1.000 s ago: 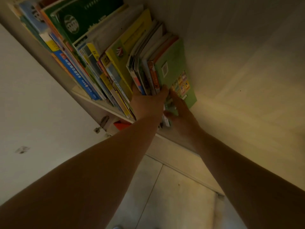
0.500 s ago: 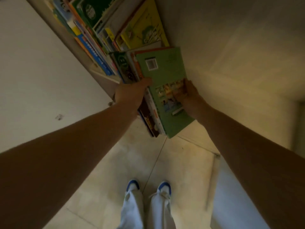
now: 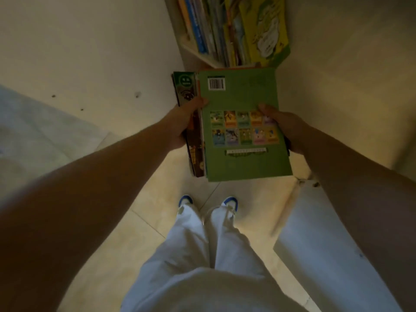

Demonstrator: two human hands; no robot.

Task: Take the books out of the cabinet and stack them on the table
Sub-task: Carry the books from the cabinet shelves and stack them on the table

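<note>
Pale beige floor tiles [image 3: 157, 212] are seen below, dimly lit, with cream cabinet walls on both sides. A small bundle of books [image 3: 225, 122] is held flat in mid-air, clear of the cabinet shelf [image 3: 202, 56] and above the feet. Its uppermost volume is a green paperback [image 3: 240, 97], back cover upward, on which a white barcode and two rows of small coloured cover pictures are printed. Darker, thinner volumes [image 3: 193, 140] are exposed along its left edge.

The left side of the bundle is gripped by the left hand [image 3: 184, 124], the thumb laid on top of the green cover and the fingers curled beneath. The right side is gripped likewise by the right hand [image 3: 283, 127], its thumb pressed on the cover near the picture rows.

More upright books [image 3: 225, 30] are left on the shelf behind, among them a yellow picture book [image 3: 263, 28] leaning at the right end of the row.

White trousers [image 3: 202, 255] and white shoes with blue toes [image 3: 229, 202] are seen below the bundle.
</note>
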